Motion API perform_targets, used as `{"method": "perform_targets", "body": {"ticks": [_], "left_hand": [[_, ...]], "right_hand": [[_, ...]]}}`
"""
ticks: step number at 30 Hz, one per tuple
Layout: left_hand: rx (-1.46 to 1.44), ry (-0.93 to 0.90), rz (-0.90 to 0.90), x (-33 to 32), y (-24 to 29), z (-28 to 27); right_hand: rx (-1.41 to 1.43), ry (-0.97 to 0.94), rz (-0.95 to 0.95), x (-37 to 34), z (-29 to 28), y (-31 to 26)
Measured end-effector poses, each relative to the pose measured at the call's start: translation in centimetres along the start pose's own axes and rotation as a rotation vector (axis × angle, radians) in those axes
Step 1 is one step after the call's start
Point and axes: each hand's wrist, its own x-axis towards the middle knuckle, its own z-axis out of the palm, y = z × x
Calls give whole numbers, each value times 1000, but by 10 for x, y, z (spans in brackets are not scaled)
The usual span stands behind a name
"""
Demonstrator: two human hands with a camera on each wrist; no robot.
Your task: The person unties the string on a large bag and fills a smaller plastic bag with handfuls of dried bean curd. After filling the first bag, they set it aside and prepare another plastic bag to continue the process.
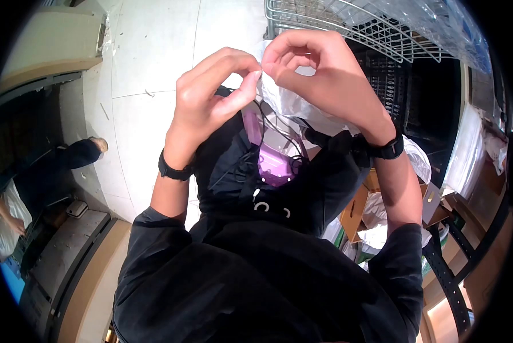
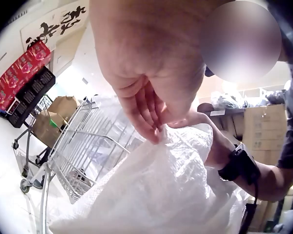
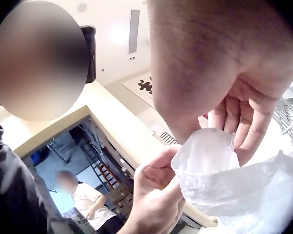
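In the head view my left hand (image 1: 208,94) and right hand (image 1: 325,71) meet in front of my body, thumbs and index fingers almost touching. Between them is the upper edge of a white plastic bag (image 1: 291,103). The left wrist view shows the bag (image 2: 136,195) large and crinkled, its top corner pinched at my left fingertips. From the right wrist, the bag's edge (image 3: 205,187) forms a loose fold, with my right fingers behind it and my left hand (image 3: 158,195) pinching its near side. Most of the bag is hidden under my hands in the head view.
A metal wire cart (image 1: 354,28) stands ahead on the right. Behind it are cardboard boxes (image 2: 54,119) and a red box (image 2: 22,78). A purple case (image 1: 276,166) with black cables lies below my hands. Another person (image 3: 93,202) stands in the background.
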Motion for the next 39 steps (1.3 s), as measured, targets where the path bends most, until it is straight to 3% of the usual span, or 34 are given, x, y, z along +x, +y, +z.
{"method": "perform_targets", "body": {"ticks": [10, 12, 16, 18, 19, 21, 25, 27, 30, 39], "left_hand": [[84, 28, 94, 5, 2, 4], [165, 85, 180, 7, 0, 6], [199, 148, 162, 8, 0, 11], [293, 262, 80, 6, -9, 8], [260, 375, -51, 9, -24, 1], [68, 379, -172, 10, -31, -14], [-157, 95, -209, 6, -7, -6], [-198, -31, -162, 2, -1, -6], [-193, -20, -224, 0, 3, -2], [15, 13, -105, 2, 5, 6]], "right_hand": [[-63, -39, 25, -2, 0, -1], [-8, 19, 83, -3, 1, -8], [-54, -21, 145, -3, -3, -16], [-69, -87, 215, -4, -5, -22], [-67, -87, 217, -8, -3, -20], [-127, -19, 27, -16, 0, -11], [91, -4, 206, -13, -2, -10], [105, -3, 196, -14, -4, -7], [128, -29, 224, -15, -7, -6], [156, -18, 229, -14, -8, -5]]}}
